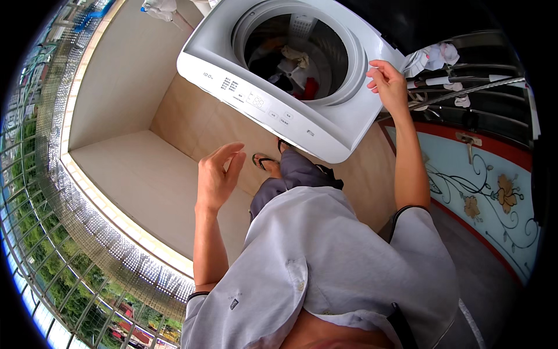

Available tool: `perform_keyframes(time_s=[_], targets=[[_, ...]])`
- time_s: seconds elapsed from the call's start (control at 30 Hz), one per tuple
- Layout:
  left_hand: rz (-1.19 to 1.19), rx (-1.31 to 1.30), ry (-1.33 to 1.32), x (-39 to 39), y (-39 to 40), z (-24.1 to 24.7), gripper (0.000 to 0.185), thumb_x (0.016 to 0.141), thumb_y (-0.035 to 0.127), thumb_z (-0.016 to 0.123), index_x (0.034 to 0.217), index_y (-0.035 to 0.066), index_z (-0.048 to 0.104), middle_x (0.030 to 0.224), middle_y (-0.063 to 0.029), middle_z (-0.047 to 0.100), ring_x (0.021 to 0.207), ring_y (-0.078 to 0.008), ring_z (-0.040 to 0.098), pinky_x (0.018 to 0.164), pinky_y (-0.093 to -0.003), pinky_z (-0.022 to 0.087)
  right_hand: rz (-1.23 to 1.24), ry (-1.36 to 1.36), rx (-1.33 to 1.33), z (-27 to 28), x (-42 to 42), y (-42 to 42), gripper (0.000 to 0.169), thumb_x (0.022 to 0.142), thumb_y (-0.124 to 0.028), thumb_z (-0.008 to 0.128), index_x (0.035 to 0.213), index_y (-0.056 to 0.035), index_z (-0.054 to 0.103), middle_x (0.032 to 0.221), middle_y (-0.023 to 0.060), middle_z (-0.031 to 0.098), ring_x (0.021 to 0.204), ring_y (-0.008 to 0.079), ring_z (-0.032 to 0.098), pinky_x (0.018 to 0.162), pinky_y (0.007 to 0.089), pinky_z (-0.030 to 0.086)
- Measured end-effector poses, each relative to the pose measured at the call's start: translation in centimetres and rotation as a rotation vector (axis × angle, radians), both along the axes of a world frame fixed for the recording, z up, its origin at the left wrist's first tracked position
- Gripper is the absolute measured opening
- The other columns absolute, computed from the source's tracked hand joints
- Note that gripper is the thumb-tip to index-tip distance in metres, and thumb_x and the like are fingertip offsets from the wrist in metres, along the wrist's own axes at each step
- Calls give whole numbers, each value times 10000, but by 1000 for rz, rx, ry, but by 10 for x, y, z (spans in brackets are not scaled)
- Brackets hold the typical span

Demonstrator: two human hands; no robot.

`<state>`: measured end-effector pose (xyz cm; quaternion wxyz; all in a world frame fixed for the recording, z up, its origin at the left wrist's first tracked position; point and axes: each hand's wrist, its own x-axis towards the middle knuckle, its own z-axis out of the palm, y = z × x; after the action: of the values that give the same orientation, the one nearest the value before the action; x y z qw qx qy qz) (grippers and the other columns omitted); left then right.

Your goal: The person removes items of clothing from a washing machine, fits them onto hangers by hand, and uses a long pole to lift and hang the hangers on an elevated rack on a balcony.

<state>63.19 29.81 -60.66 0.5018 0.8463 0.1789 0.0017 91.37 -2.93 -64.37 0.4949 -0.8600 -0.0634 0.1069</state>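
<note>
A white top-loading washing machine [279, 113] stands before me with its drum [324, 56] uncovered. Inside lie clothes, among them a red garment [310, 88], a beige cloth [296, 56] and darker pieces that are hard to tell apart. My right hand [389, 85] is over the right side of the machine's top, beside the opening, fingers loosely bent and nothing held. Whether it touches the top I cannot tell. In the air to the left, short of the front control panel [257, 101], my left hand [220, 174] is empty, its thumb apart from the curved fingers.
Metal rods [471, 80] with white cloth items [436, 56] are at the right, above a red-framed door [479, 187] with floral glass and a handle. A pale low wall [130, 183] and a metal window grille [52, 244] run along the left. Tiled floor [205, 111] shows below.
</note>
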Motion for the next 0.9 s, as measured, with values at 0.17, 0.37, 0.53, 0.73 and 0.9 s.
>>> perform_keyframes(time_s=[0.17,0.37,0.53,0.73,0.9], targets=[[61,-32,29,53,32,2,198,932,98,670,1088,-18,705,1070,-164,727,951,-274,715,813,-347,569,195,178,-101,-82,91,98,271,948,-193,609,1172,-50,658,961,59,717,762,140,710,647,288,558],[162,309,49,128,73,-37,278,944,141,666,1191,15,675,1369,-191,588,1245,-367,584,995,-449,503,309,260,-576,-291,169,138,250,918,-132,557,1102,-36,696,1013,142,733,893,299,719,754,397,573],[208,576,31,184,107,-88,471,988,298,627,1397,79,543,1589,-183,329,1476,-447,260,1144,-547,317,448,355,-852,-393,173,167,319,905,-177,584,1183,-81,708,1251,222,643,1164,379,614,963,467,508],[198,580,8,214,120,-136,777,974,697,359,1546,170,363,1656,-120,173,1536,-354,102,1204,-575,161,899,-102,-1023,-541,193,179,394,891,-193,569,1240,-33,659,1266,242,620,1078,436,636,901,505,518],[325,612,-31,210,118,-150,822,940,759,298,1530,194,385,1645,-96,212,1536,-308,132,1210,-596,150,602,-522,-908,-549,186,238,362,919,-265,569,1166,-8,638,1032,249,680,959,358,685,852,497,536]])
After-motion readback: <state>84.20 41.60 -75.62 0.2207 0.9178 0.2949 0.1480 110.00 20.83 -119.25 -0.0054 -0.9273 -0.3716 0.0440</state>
